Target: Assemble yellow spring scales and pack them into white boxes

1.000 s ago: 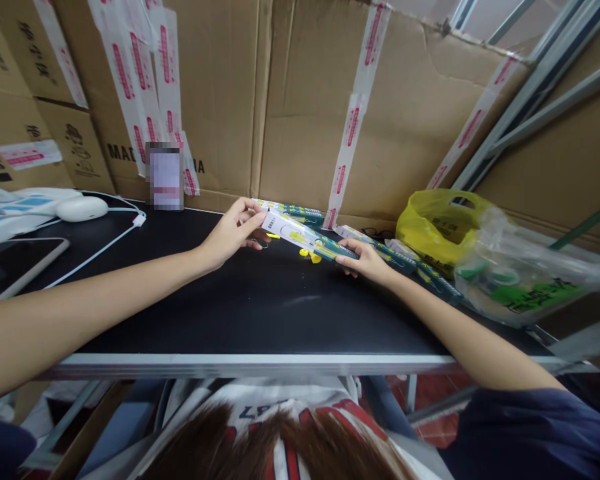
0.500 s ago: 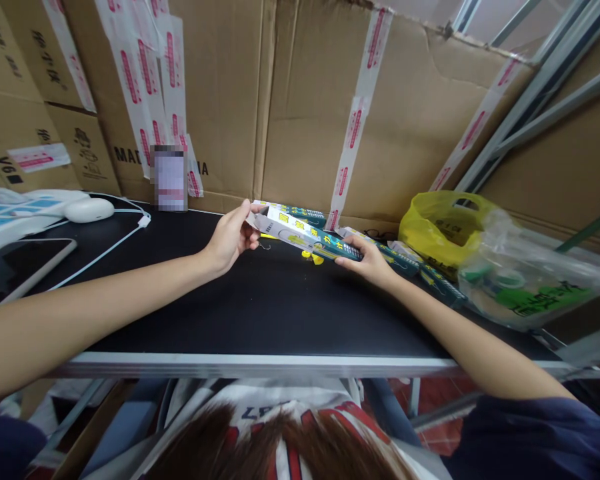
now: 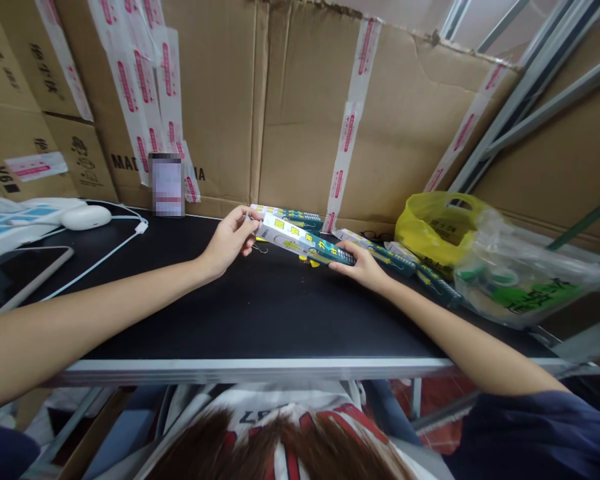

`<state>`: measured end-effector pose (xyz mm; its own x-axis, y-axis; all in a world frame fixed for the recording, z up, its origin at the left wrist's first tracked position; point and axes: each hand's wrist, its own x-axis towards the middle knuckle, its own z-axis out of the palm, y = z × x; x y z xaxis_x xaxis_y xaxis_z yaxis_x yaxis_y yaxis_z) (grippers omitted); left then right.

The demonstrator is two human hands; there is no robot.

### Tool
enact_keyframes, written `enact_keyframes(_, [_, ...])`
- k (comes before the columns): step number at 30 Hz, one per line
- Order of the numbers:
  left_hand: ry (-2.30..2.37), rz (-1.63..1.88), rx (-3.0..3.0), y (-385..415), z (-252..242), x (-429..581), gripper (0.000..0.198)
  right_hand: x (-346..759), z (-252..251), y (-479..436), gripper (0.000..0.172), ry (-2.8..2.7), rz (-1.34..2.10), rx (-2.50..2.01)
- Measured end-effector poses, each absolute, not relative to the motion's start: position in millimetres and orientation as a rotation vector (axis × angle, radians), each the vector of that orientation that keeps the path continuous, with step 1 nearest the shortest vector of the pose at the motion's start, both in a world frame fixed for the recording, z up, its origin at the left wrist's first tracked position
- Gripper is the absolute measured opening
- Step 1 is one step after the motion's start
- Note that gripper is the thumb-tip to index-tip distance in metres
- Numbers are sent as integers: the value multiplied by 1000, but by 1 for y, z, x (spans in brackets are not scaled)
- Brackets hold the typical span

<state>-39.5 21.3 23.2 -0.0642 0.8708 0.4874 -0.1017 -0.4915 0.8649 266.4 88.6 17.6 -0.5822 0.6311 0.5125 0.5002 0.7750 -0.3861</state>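
Note:
A long narrow box (image 3: 300,241), white at its left end and dark green at its right, is held above the black tabletop. My right hand (image 3: 357,265) is wrapped round its green end. At the white end, the fingers of my left hand (image 3: 233,241) pinch the end flap. Behind the held box lies another similar box (image 3: 300,215). Small yellow pieces (image 3: 310,262) lie under the held box, partly hidden by it. A thin metal hook (image 3: 262,250) shows beside my left fingertips. More such boxes (image 3: 397,259) rest to the right of my right hand.
A yellow plastic bag (image 3: 433,233) and a clear bag (image 3: 517,287) with tape rolls stand at the right. On the left are a power strip (image 3: 25,217), a white cable and a phone (image 3: 25,273). Another phone (image 3: 168,187) leans on the cardboard wall (image 3: 300,100).
The flap at the white end, which stuck out before, is now folded closer to the box under my left fingers. The view has shifted slightly.

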Motion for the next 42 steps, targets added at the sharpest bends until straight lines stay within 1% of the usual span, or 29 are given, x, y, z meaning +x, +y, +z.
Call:
enact_keyframes(5, [888, 1564, 1551, 19, 18, -38, 15, 266, 19, 85, 44, -2342, 221, -864])
enact_keyframes(9, [847, 1612, 1471, 19, 17, -35, 26, 264, 20, 81, 43, -2350, 195, -866])
enact_keyframes(15, [943, 1701, 1459, 22, 14, -36, 17, 260, 20, 76, 42, -2335, 146, -852])
enact_keyframes(21, [962, 1615, 1560, 23, 9, -38, 33, 258, 21, 75, 40, -2352, 120, -847])
enact_keyframes(27, [1026, 1588, 1616, 22, 8, -42, 35, 259, 21, 74, 38, -2361, 80, -847])
enact_keyframes(31, [1084, 1524, 1742, 16, 10, -44, 41, 258, 20, 73, 37, -2355, 68, -848])
enact_keyframes(34, [1152, 1428, 1815, 17, 8, -47, 53, 255, 21, 72, 35, -2342, 82, -853])
enact_keyframes(36, [1231, 1364, 1858, 23, 5, -48, 62, 253, 22, 70, 36, -2321, 173, -835])
enact_keyframes(37, [1260, 1367, 1879, 26, 4, -49, 64, 251, 24, 69, 38, -2306, 277, -832])
enact_keyframes(40, [1197, 1478, 2003, 35, 3, -52, 73, 247, 28, 65, 43, -2187, 818, -899])
enact_keyframes(42, [1127, 1460, 2106, 37, 4, -54, 74, 246, 32, 63, 40, -2034, 1200, -976])
